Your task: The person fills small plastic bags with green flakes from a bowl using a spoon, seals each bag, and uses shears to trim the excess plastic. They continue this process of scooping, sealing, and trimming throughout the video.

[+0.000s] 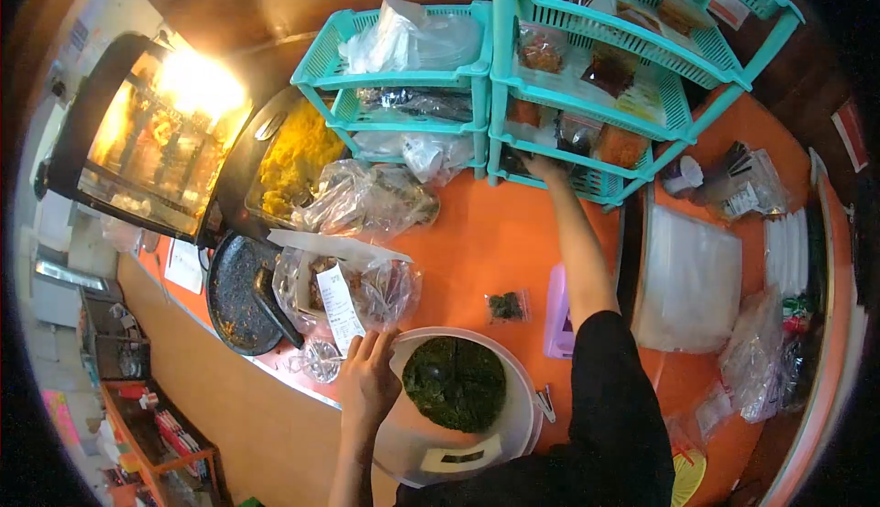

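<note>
My left hand (pixel 371 371) is closed, fingers curled, beside the rim of a round whitish tub (pixel 520 397) and just below a long printed receipt (pixel 338 303); I cannot tell what it holds. Inside the tub lies a dark green, leafy-looking mass (pixel 454 384). My right arm stretches forward, and my right hand (pixel 543 168) reaches into the lowest tier of a teal plastic rack (pixel 619 147), its fingers hidden in shadow. Bags of orange and brown food fill that rack's tiers. Between my arms, a small clear packet of dark green bits (pixel 506 306) rests on the orange table (pixel 500 223).
A lit glass warmer (pixel 156 140) stands at left, near a tray of yellow food (pixel 298 159). Below are a black pan lid (pixel 240 292) and a bagged food box (pixel 390 282). A purple case (pixel 557 314) and stacked clear plastic sheets (pixel 687 278) lie right of centre.
</note>
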